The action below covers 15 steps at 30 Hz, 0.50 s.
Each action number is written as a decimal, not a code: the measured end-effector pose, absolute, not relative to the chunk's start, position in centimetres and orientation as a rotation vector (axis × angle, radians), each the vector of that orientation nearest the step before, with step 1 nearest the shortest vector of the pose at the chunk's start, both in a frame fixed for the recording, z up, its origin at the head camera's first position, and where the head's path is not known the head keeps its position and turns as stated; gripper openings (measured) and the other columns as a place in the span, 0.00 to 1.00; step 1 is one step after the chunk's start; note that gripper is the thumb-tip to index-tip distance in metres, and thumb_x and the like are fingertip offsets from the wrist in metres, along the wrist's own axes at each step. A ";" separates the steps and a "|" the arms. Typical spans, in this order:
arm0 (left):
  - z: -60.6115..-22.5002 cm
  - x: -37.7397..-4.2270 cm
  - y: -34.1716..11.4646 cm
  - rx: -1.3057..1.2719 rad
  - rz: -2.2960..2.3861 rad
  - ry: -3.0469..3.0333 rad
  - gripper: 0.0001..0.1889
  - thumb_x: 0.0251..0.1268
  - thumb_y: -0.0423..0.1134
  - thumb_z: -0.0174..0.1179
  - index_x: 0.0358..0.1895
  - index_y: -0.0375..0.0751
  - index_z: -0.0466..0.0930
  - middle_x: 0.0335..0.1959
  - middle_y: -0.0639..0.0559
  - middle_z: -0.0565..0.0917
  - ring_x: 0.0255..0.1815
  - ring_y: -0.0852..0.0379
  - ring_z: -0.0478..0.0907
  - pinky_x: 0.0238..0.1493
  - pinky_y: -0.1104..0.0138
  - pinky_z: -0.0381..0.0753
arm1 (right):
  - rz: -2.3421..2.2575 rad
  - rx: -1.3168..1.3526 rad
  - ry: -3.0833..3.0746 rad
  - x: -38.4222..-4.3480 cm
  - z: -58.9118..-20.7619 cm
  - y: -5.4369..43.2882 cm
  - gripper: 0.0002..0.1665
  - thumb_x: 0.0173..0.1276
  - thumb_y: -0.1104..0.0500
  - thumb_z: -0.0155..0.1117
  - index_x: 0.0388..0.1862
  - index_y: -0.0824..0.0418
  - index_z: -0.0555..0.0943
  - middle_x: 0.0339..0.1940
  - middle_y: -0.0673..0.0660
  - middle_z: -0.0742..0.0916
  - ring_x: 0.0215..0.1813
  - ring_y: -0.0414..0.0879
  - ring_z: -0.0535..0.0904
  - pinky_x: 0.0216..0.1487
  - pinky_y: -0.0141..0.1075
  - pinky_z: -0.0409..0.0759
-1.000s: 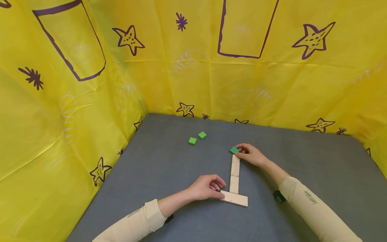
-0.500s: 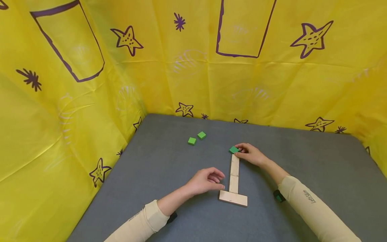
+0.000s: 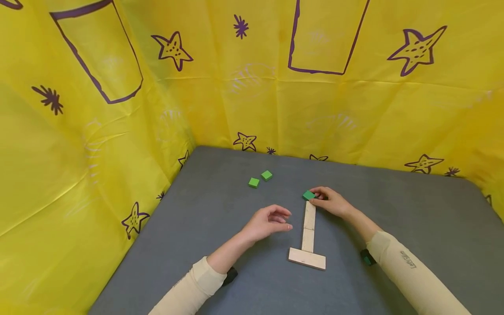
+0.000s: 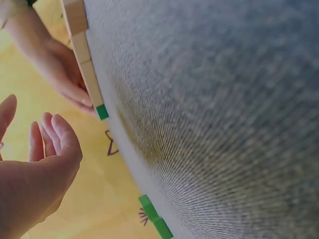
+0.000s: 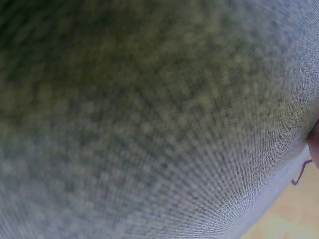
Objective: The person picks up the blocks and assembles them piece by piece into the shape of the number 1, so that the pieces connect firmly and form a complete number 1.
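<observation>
My right hand (image 3: 330, 202) pinches a dark green square block (image 3: 308, 195) between thumb and fingers. That block lies at the far end of two wooden planks, the far one (image 3: 309, 215) and the near one (image 3: 308, 240), set end to end. A third wooden plank (image 3: 307, 258) lies crosswise at the near end. Left of this line hovers my left hand (image 3: 267, 222), fingers loosely bent, touching nothing. The left wrist view shows it beside the row too, with the dark green block (image 4: 101, 111) at the row's end. Only a fingertip (image 5: 314, 147) shows in the right wrist view.
Two light green square blocks, a nearer one (image 3: 253, 183) and a farther one (image 3: 267, 175), lie farther back and left on the grey table (image 3: 220, 205). A yellow cloth (image 3: 252, 105) with purple drawings hangs along the back and sides.
My left hand has let go of the crosswise plank's left end and moved up and away from it. My right hand stays at the dark green block. The view has shifted slightly.
</observation>
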<state>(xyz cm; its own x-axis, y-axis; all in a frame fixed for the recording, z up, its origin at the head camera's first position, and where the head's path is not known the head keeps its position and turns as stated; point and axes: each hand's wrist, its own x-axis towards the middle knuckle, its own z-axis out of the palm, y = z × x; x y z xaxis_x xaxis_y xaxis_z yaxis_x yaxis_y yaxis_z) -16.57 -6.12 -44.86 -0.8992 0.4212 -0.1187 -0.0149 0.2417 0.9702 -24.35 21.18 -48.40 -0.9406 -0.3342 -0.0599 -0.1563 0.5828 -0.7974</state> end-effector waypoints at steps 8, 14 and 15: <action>-44.3 -17.7 -6.6 0.358 1.810 2.167 0.20 0.58 0.37 0.70 0.53 0.36 0.80 0.51 0.38 0.82 0.44 0.56 0.80 0.45 0.67 0.78 | -1.272 -0.420 2.623 -24.3 -48.3 21.3 0.26 0.70 0.55 0.64 0.60 0.70 0.75 0.45 0.61 0.78 0.45 0.51 0.71 0.48 0.42 0.69; -43.9 -18.7 -7.1 0.270 1.917 2.168 0.19 0.58 0.36 0.70 0.53 0.36 0.80 0.52 0.36 0.81 0.44 0.54 0.80 0.45 0.68 0.78 | -1.281 -0.424 2.616 -24.2 -48.3 21.2 0.26 0.70 0.55 0.64 0.60 0.69 0.75 0.44 0.60 0.78 0.45 0.50 0.71 0.46 0.42 0.69; -43.9 -18.9 -7.2 0.257 1.935 2.166 0.19 0.58 0.36 0.70 0.53 0.36 0.80 0.52 0.36 0.81 0.45 0.55 0.80 0.46 0.68 0.78 | -1.286 -0.426 2.613 -24.2 -48.2 21.2 0.26 0.70 0.55 0.64 0.60 0.69 0.75 0.45 0.60 0.78 0.45 0.51 0.71 0.46 0.42 0.69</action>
